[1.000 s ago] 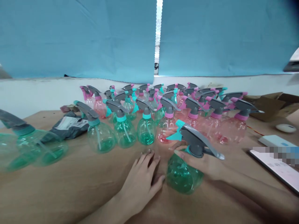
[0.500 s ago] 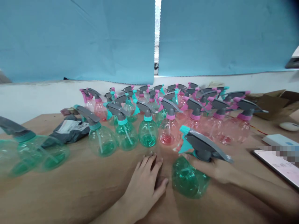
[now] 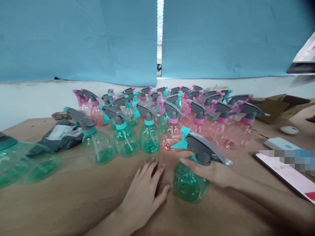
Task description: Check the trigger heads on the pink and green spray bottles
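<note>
My right hand is closed around the neck of a green spray bottle with a grey trigger head and teal nozzle, standing on the brown table. My left hand lies flat on the table just left of that bottle, fingers stretched out and holding nothing. Just beyond both hands stands a crowd of green spray bottles and pink spray bottles.
More green bottles lie at the far left beside a dark plastic bag. At the right are a white card or tablet, a small white box, a white mouse and an open cardboard box. Blue curtains hang behind.
The view shifted slightly to the right, then back left. My right hand stays gripped on the green bottle, which has tilted a little; my left hand has stayed flat on the table.
</note>
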Motion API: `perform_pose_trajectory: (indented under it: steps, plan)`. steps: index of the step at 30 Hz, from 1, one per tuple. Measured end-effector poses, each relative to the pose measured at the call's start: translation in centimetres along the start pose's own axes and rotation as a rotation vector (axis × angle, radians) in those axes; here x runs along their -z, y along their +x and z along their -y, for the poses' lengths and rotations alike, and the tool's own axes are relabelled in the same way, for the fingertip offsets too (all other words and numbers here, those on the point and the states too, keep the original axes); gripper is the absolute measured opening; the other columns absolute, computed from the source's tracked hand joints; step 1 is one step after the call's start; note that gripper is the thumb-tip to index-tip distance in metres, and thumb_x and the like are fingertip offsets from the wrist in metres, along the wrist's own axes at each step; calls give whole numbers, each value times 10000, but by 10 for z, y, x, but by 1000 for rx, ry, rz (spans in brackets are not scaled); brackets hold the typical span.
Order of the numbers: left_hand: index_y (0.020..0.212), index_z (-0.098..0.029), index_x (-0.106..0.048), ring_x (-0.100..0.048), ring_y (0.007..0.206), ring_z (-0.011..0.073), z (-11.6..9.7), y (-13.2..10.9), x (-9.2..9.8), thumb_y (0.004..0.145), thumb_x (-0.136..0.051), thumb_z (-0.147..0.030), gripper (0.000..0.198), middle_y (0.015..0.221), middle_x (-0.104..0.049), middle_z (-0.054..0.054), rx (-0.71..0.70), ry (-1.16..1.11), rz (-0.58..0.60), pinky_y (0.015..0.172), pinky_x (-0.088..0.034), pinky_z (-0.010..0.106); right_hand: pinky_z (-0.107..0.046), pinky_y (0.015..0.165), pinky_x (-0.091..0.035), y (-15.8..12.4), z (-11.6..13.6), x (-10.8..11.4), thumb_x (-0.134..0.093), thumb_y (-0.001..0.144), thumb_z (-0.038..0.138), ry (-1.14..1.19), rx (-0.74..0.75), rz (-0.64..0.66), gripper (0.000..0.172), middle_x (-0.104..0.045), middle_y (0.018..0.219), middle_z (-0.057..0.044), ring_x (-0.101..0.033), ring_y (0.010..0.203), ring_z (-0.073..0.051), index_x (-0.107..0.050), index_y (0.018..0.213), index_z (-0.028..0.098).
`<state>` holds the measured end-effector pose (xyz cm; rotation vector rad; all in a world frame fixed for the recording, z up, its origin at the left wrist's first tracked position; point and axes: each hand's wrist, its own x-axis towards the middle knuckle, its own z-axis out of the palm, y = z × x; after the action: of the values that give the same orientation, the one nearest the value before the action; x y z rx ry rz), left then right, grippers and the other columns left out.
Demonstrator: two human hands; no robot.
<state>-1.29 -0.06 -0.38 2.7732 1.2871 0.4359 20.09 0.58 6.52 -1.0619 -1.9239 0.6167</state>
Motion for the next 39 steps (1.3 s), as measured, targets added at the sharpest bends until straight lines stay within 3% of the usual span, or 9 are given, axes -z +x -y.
perform_pose_trajectory:
  steps: [4, 9, 14, 19, 24, 33, 39]
  plan:
    - [1305, -157, -481, -429, 1219, 326, 0, 1, 1, 907, -514, -356, 447, 1352, -474, 144, -1, 5, 21, 953, -395, 513, -340, 682, -601, 2, 3, -1, -556, 753, 301, 33, -35, -10, 384, -715, 886, -28, -691, 762, -205, -595, 1130, 238]
    - [1301, -151, -483, -430, 1219, 323, 0, 2, 2, 903, -516, -350, 446, 1347, -480, 144, 0, 16, 26, 957, -396, 508, -317, 742, -588, 2, 2, -2, -529, 782, 282, 56, -2, 30, 232, -724, 882, -11, -689, 809, -194, -675, 963, 269]
    - [1314, -159, -469, -435, 1212, 327, 0, 2, 1, 904, -515, -347, 453, 1348, -480, 141, 0, 21, 30, 947, -399, 525, -358, 774, -580, 1, -3, -3, -581, 761, 298, 36, 4, -32, 403, -699, 1049, -46, -684, 840, -213, -594, 1159, 233]
    - [1313, -160, -469, -437, 1214, 322, 1, 2, 0, 907, -514, -359, 455, 1352, -475, 137, -4, 14, 22, 956, -398, 511, -345, 839, -554, 2, 0, -4, -526, 782, 254, 82, 49, 29, 209, -732, 873, -12, -664, 953, -211, -695, 905, 263]
    - [1320, -167, -460, -441, 1209, 318, 2, 1, 1, 906, -508, -356, 457, 1355, -475, 132, -4, 12, 22, 950, -405, 508, -388, 819, -556, 4, 2, -3, -519, 787, 294, 23, 63, 24, 183, -728, 801, -11, -694, 808, -210, -701, 789, 271]
    - [1327, -156, -458, -430, 1222, 320, 1, 1, 3, 908, -516, -359, 469, 1356, -473, 137, 1, 9, 30, 959, -398, 505, -366, 842, -561, 3, 2, -4, -524, 786, 261, 102, 24, 47, 177, -724, 929, -29, -682, 913, -213, -697, 826, 255]
    - [1326, -155, -464, -429, 1225, 322, 1, 2, 3, 904, -525, -353, 470, 1358, -474, 136, 1, 15, 36, 959, -400, 503, -360, 812, -577, 2, -2, -6, -544, 794, 272, 181, -25, 66, 281, -712, 1012, -44, -678, 940, -214, -643, 1056, 253]
